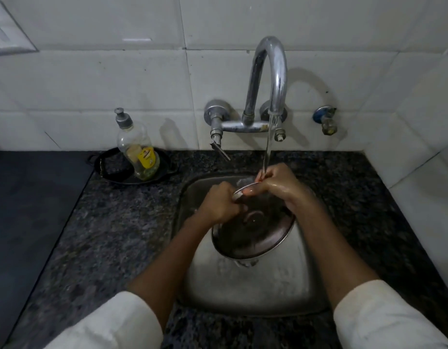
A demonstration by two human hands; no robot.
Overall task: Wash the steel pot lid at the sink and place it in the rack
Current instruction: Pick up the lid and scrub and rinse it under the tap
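A round steel pot lid (255, 238) with a ring knob at its centre is held tilted over the steel sink (243, 293), its top face toward me. My left hand (218, 206) grips its upper left rim. My right hand (278, 187) holds the upper right rim, fingers curled over the edge. Water from the curved tap (270, 79) falls onto my right hand's fingers and the lid's top edge, then drips off the lid's low edge into the basin. No rack is in view.
A dish soap bottle (138, 149) stands in a small black pan (112, 170) on the dark granite counter (117, 222), left of the sink. White tiled walls close the back and right side. A small valve (326, 120) sticks out right of the tap.
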